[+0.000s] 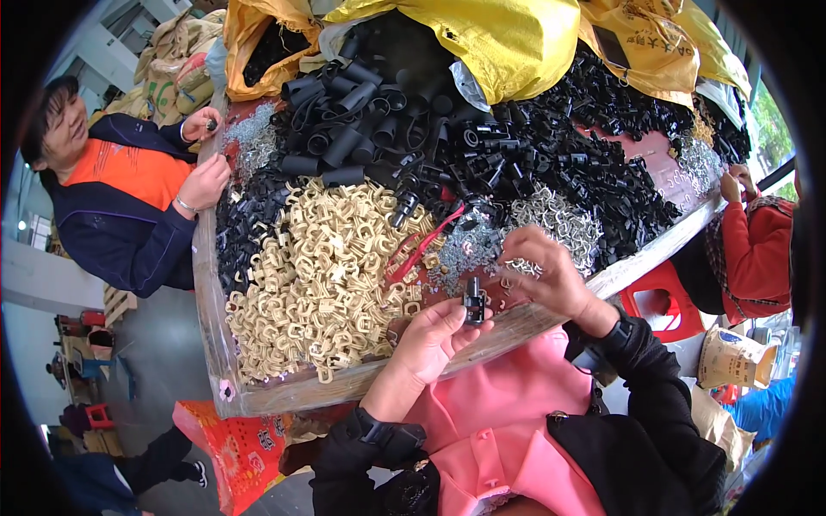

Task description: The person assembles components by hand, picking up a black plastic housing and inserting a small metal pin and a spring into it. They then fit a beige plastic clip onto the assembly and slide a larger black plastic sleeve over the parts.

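Observation:
Near the front edge of the table, my left hand (pixel 434 340) pinches a small black plastic fitting (pixel 474 303) with a narrow upright stem. My right hand (pixel 555 275) is just to the right of it, fingers curved and apart, and I see nothing in them. Beyond that hand lies a heap of curved silver metal pieces (pixel 564 219). A pile of small grey metal parts (pixel 469 249) sits between it and a large mound of cream plastic clips (pixel 310 275). A red strip (pixel 424 251) lies across the edge of the cream mound.
A raised wooden rim (pixel 499 337) borders the table. Black tubes (pixel 344 129) and black plastic parts (pixel 594 163) are heaped farther back, below a yellow sack (pixel 516 43). One person (pixel 129 189) works at the left side, another (pixel 757 249) at the right beside a red stool (pixel 662 301).

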Action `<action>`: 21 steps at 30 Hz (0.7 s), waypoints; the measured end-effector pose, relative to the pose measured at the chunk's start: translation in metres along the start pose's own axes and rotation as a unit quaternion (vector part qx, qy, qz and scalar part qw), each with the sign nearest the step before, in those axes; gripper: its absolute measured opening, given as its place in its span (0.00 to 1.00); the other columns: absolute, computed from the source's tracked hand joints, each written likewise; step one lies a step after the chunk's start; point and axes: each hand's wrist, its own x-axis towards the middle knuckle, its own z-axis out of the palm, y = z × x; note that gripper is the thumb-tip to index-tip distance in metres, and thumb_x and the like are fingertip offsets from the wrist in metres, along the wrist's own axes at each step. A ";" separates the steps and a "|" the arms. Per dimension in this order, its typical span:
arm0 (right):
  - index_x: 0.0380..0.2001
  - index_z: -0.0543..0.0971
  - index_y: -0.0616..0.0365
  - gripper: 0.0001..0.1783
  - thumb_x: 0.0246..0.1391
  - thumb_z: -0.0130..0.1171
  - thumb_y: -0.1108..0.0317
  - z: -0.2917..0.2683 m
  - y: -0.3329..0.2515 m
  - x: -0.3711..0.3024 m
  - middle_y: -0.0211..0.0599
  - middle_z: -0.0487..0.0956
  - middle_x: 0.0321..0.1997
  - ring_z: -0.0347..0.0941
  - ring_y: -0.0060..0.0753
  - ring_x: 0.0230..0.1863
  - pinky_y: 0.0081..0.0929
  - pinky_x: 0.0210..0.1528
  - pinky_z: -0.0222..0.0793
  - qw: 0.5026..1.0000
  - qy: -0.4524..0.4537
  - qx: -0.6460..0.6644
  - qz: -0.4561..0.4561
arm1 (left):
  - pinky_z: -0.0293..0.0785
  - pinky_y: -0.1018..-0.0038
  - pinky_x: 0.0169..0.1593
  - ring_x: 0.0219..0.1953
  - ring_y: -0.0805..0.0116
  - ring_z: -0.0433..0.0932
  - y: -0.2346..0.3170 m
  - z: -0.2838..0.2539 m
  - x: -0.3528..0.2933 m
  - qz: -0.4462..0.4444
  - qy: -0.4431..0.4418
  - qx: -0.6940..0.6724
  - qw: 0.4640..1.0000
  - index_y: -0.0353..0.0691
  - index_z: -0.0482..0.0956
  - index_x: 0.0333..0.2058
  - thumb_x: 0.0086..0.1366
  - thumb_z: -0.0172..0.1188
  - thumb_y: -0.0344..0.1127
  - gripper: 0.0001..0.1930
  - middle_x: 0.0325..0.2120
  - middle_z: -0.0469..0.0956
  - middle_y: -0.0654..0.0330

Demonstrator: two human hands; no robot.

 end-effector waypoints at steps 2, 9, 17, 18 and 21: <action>0.25 0.74 0.55 0.10 0.33 0.60 0.71 -0.017 0.020 -0.004 0.35 0.69 0.33 0.65 0.37 0.37 0.29 0.36 0.59 0.988 0.057 -0.141 -0.011 | 0.72 0.80 0.39 0.39 0.64 0.73 0.001 0.000 -0.001 0.006 0.002 0.006 1.000 0.31 0.66 0.43 0.59 0.48 0.31 0.14 0.38 0.71 0.52; 0.23 0.71 0.57 0.04 0.40 0.54 0.71 -0.037 0.056 -0.013 0.34 0.66 0.27 0.64 0.37 0.30 0.31 0.30 0.58 0.893 -0.013 -0.448 0.025 | 0.71 0.81 0.39 0.39 0.64 0.73 -0.004 0.007 0.003 0.042 0.006 0.093 0.995 0.32 0.66 0.43 0.59 0.48 0.31 0.14 0.38 0.72 0.52; 0.23 0.69 0.57 0.03 0.46 0.52 0.71 -0.037 0.045 -0.014 0.33 0.69 0.20 0.66 0.30 0.21 0.22 0.21 0.59 0.954 0.125 -0.267 0.055 | 0.71 0.81 0.38 0.39 0.64 0.74 -0.005 0.007 0.001 0.069 0.022 0.107 0.992 0.32 0.66 0.43 0.59 0.49 0.32 0.15 0.38 0.72 0.53; 0.23 0.69 0.57 0.04 0.47 0.51 0.70 -0.034 0.042 -0.015 0.32 0.70 0.19 0.66 0.27 0.19 0.20 0.20 0.59 0.984 0.100 -0.073 0.129 | 0.71 0.81 0.39 0.39 0.65 0.73 -0.006 0.008 0.002 0.076 0.023 0.100 0.992 0.33 0.66 0.43 0.59 0.49 0.32 0.15 0.38 0.72 0.53; 0.24 0.69 0.58 0.05 0.50 0.50 0.69 -0.018 0.025 -0.015 0.31 0.71 0.17 0.66 0.22 0.16 0.16 0.18 0.60 0.912 0.039 0.316 0.258 | 0.71 0.80 0.39 0.39 0.66 0.73 -0.008 0.011 0.005 0.089 0.023 0.086 0.992 0.33 0.66 0.43 0.59 0.49 0.32 0.14 0.38 0.72 0.54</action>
